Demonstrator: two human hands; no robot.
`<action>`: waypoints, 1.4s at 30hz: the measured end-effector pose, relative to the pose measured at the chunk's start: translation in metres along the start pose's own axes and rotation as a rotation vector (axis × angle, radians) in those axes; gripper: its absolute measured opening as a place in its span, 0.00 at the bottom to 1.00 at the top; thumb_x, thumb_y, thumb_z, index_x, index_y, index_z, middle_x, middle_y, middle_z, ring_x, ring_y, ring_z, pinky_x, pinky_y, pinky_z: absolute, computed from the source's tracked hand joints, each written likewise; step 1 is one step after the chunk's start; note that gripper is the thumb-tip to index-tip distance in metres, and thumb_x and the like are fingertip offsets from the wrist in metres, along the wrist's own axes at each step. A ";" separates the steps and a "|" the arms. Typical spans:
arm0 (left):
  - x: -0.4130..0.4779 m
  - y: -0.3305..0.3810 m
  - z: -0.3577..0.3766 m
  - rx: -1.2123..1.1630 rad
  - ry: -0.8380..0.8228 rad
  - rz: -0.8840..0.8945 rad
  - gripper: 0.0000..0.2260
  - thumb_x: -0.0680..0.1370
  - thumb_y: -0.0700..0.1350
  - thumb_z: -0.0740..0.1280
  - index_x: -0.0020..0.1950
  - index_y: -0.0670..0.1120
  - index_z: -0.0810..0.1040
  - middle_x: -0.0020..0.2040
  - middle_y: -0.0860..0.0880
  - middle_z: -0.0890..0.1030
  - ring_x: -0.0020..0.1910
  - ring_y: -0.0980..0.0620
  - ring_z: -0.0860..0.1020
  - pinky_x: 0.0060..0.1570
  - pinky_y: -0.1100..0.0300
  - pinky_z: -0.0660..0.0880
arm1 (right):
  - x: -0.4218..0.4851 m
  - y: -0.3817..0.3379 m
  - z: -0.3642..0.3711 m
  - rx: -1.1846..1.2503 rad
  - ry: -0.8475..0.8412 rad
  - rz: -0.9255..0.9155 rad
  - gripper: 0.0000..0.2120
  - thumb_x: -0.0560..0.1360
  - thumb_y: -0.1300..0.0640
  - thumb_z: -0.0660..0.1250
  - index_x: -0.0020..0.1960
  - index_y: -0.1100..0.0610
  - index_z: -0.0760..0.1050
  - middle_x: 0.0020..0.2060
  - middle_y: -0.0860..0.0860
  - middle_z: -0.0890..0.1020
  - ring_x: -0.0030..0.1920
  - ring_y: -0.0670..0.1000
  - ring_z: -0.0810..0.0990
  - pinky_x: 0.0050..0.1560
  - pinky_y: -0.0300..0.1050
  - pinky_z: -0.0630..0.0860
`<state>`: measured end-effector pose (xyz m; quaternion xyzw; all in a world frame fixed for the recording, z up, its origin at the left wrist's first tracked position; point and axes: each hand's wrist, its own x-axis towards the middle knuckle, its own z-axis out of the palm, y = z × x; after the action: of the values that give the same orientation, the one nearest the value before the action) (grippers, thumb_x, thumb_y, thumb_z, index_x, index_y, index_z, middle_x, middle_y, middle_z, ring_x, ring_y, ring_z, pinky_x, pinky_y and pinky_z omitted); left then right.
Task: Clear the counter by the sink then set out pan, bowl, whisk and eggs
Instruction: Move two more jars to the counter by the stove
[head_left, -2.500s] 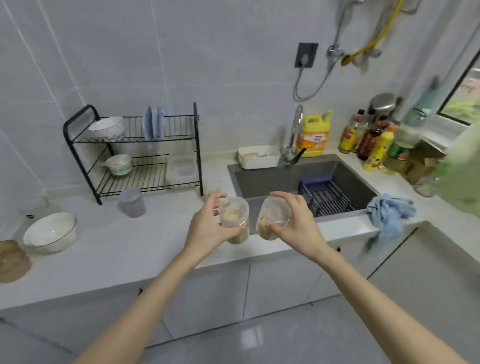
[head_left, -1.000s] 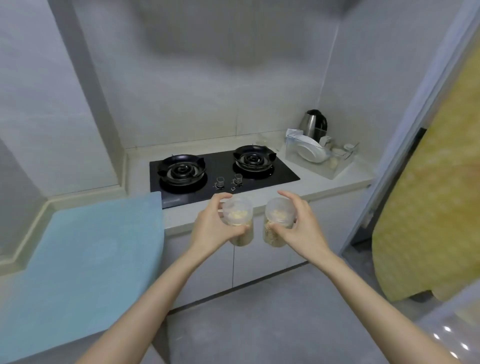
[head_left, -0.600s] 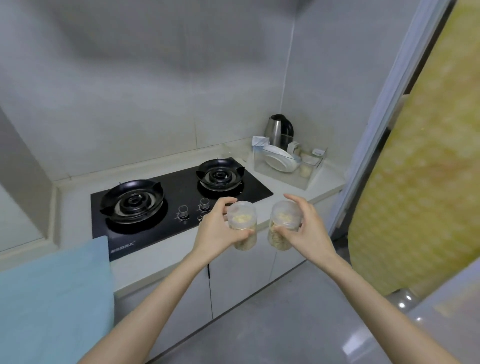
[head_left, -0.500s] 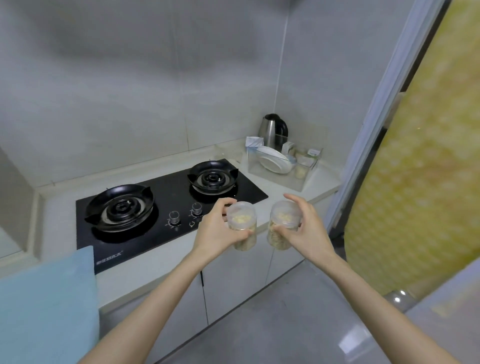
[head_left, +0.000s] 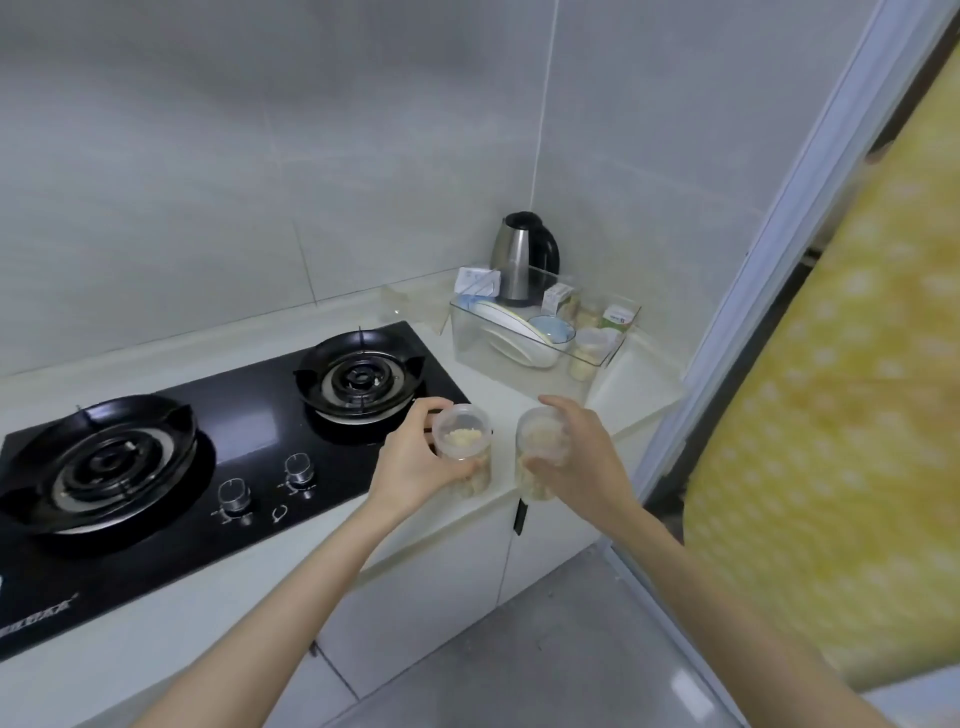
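- One pale desk carries one black hob with two burners.
- One clear bin; one steel kettle behind it.
- Two hands: left hand curls round the left jar, right hand round the right jar.
- Both jars are clear and lidded with pale yellow bits inside, held side by side over the desk's front edge.

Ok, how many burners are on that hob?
2. The left burner sits at the hob's left end; the right burner at its right end, behind the knobs. The hob's left edge runs out of frame, so more may be hidden.
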<state>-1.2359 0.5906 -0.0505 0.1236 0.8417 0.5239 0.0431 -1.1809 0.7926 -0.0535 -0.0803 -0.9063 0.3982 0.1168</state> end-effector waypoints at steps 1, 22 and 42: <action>0.011 -0.002 0.007 -0.006 0.012 -0.019 0.29 0.61 0.46 0.80 0.57 0.57 0.72 0.50 0.58 0.80 0.48 0.64 0.78 0.49 0.60 0.77 | 0.012 0.009 -0.001 -0.010 -0.020 0.000 0.31 0.69 0.53 0.72 0.68 0.42 0.63 0.62 0.47 0.69 0.61 0.48 0.70 0.58 0.40 0.67; 0.225 -0.080 0.072 -0.024 -0.049 -0.178 0.31 0.59 0.46 0.78 0.56 0.61 0.69 0.51 0.58 0.79 0.52 0.57 0.78 0.55 0.50 0.77 | 0.201 0.093 0.071 -0.160 -0.238 0.095 0.31 0.71 0.57 0.71 0.70 0.49 0.62 0.65 0.50 0.68 0.58 0.55 0.74 0.52 0.43 0.71; 0.286 -0.103 0.083 -0.020 -0.194 -0.134 0.30 0.64 0.40 0.77 0.63 0.53 0.70 0.55 0.55 0.78 0.56 0.56 0.76 0.54 0.58 0.76 | 0.227 0.095 0.088 -0.497 -0.155 -0.046 0.25 0.71 0.47 0.71 0.65 0.51 0.71 0.64 0.46 0.72 0.58 0.53 0.72 0.41 0.45 0.74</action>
<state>-1.5121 0.6924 -0.1630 0.1168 0.8345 0.5140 0.1605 -1.4182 0.8487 -0.1482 -0.0553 -0.9841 0.1654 0.0328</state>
